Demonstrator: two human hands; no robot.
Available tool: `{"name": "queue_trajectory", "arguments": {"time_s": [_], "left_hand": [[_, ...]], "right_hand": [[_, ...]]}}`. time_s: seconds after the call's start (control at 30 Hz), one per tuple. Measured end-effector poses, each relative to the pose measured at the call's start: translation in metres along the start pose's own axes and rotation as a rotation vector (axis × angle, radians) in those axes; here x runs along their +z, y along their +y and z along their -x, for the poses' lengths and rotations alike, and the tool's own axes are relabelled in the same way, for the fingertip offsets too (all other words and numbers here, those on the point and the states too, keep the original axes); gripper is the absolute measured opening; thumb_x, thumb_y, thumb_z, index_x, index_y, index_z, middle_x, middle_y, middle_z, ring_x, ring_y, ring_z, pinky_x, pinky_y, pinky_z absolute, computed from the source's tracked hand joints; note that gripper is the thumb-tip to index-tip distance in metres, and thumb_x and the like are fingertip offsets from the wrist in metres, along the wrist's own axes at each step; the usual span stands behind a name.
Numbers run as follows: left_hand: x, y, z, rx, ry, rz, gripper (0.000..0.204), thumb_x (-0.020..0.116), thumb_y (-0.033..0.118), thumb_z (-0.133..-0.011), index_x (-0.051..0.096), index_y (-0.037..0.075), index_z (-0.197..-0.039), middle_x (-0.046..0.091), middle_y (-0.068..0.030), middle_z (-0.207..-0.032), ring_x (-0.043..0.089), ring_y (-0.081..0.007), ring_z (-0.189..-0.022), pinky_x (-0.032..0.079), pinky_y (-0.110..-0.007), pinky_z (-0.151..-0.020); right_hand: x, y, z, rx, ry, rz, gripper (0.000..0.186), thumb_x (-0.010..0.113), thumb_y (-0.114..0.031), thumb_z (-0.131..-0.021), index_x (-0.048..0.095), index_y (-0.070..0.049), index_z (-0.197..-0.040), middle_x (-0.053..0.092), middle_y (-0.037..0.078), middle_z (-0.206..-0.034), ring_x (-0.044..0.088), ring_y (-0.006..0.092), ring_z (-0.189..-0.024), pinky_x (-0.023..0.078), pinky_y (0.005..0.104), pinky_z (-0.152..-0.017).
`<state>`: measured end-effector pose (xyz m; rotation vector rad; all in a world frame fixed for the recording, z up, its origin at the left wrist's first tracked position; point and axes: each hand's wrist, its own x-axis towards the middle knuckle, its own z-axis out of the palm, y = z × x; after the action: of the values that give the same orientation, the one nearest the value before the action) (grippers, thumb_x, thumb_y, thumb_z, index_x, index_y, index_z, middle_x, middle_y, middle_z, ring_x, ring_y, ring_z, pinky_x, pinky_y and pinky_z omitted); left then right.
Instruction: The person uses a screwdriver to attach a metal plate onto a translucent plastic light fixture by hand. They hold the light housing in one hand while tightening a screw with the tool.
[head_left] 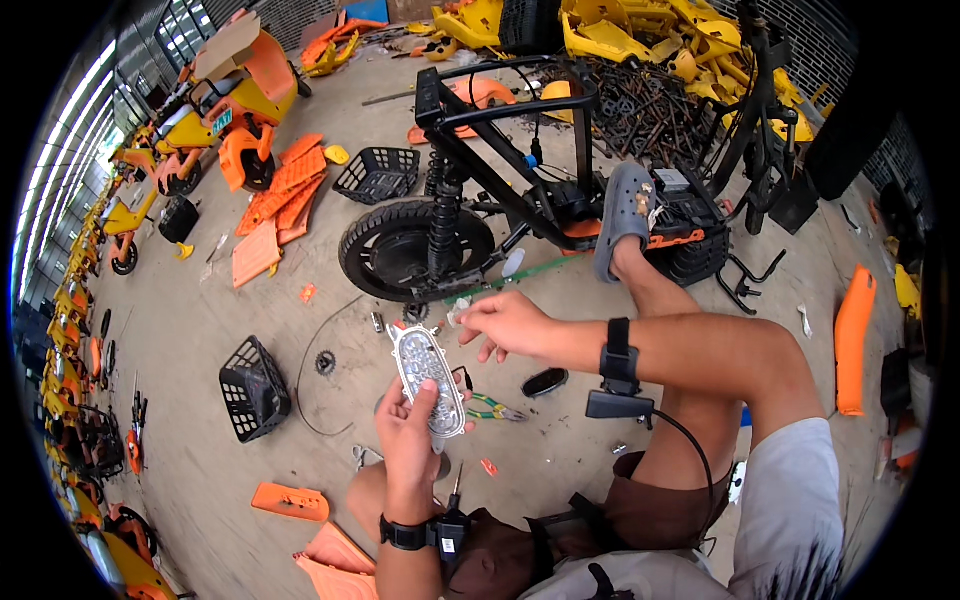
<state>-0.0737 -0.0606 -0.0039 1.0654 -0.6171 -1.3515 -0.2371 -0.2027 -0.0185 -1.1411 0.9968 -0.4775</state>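
The place is a workshop with a bare concrete floor [190, 400], where orange and yellow scooters [250, 110] stand toward ten and eleven o'clock, and a heap of yellow panels [690, 45] lies far off at one o'clock. Straight ahead, at twelve o'clock of the hands, is a black wheel [415, 250], fitted to a black scooter frame [500, 170].

The oval lamp-like part [423, 360] is in front of the person, raised above the floor, with its shiny face up. The left hand [405, 440] has its grip around the lower end of this part, the thumb pressing on the face. The right hand [510, 325] is just off its upper end, at one o'clock, and its grip is a pinch: the fingertips hold a small pale piece [458, 311], too small to name surely.

I judge that the step in hand is close handwork on the oval part, the left side steadying and the right doing the fine work. The next move calls for a quiet left grip and a light, exact pinch, because a small piece can drop easily. The pliers [495, 408] lie near, at four o'clock, touched by neither hand.
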Motion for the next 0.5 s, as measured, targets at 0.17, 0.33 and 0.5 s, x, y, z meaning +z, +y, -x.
{"name": "queue_trajectory", "arguments": {"time_s": [0.17,0.33,0.5], "left_hand": [[-0.002,0.005,0.003,0.014,0.034,0.030,0.036,0.059,0.014,-0.101,0.051,-0.007,-0.130,0.069,-0.0216,-0.107,0.074,-0.0297,-0.086,0.066,-0.040,-0.059],[-0.009,0.009,0.003,0.019,0.075,0.089,0.035,0.058,0.012,-0.100,0.052,-0.005,-0.129,0.069,-0.0233,-0.107,0.074,-0.0311,-0.087,0.066,-0.040,-0.058],[-0.015,0.017,0.013,-0.012,0.137,0.193,0.039,0.060,0.014,-0.099,0.050,-0.004,-0.132,0.068,-0.0229,-0.107,0.073,-0.0316,-0.086,0.066,-0.040,-0.055]], "right_hand": [[-0.005,0.029,-0.050,0.108,0.101,-0.007,0.024,0.060,-0.020,-0.095,0.066,-0.001,-0.107,0.072,0.011,-0.093,0.068,0.0174,-0.062,0.050,0.0291,-0.046],[-0.034,0.162,-0.098,0.183,0.328,-0.326,0.019,0.064,-0.020,-0.093,0.064,-0.004,-0.104,0.070,0.008,-0.091,0.067,0.0166,-0.065,0.051,0.0291,-0.049],[-0.065,0.371,-0.038,0.296,0.707,-0.609,0.016,0.062,-0.011,-0.089,0.065,-0.005,-0.075,0.062,0.006,-0.063,0.058,0.0170,-0.048,0.042,0.0286,-0.040]]}}
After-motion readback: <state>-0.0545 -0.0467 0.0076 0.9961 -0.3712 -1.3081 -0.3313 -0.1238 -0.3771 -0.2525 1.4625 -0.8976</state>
